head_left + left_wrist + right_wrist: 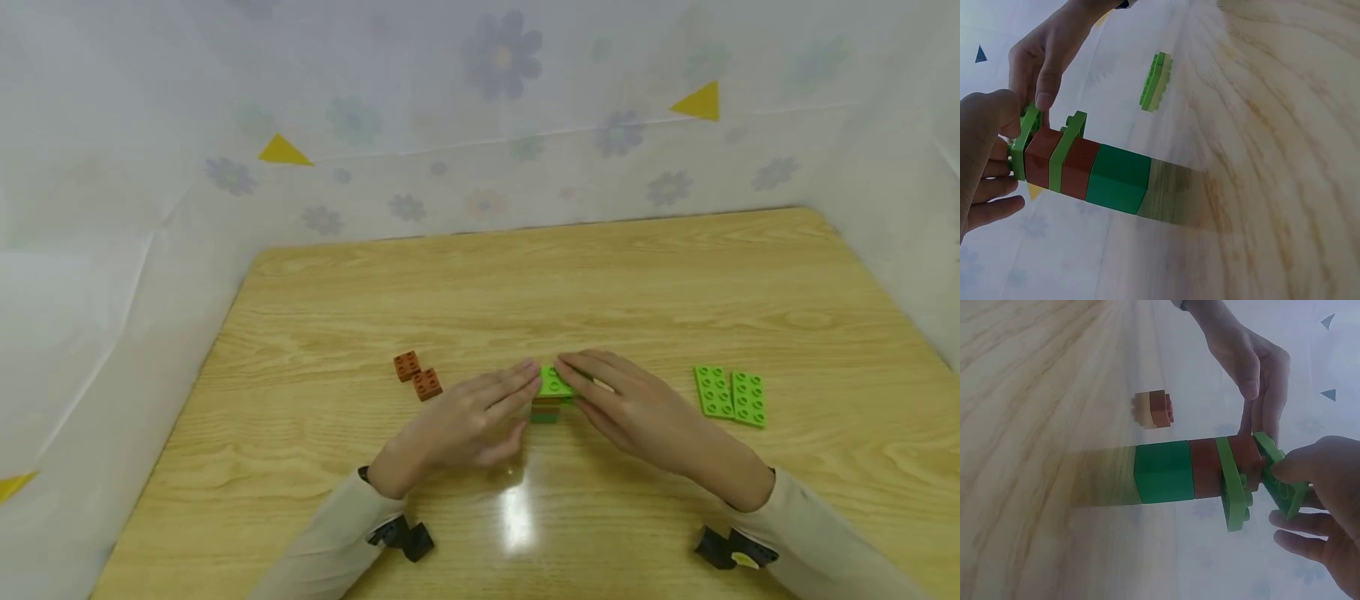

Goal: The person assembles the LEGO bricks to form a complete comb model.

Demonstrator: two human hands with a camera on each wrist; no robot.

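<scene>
A stack stands upright on the table: a dark green brick (1165,472) at the bottom, a brown brick (1205,467), a light green plate (1232,487) jutting out to one side, then another brown brick (1246,459). On top sits a second light green plate (555,383), tilted, with a gap under its right end. My right hand (637,408) pinches that end between thumb and fingers. From the other side, the straight fingers of my left hand (465,417) touch the plate's left end; its thumb stays apart from the stack.
Two small brown bricks (417,377) lie corner to corner left of the stack. Over on the right are two light green eight-stud plates (731,397), side by side. A flowered white curtain (480,167) hangs behind the wooden table (525,283).
</scene>
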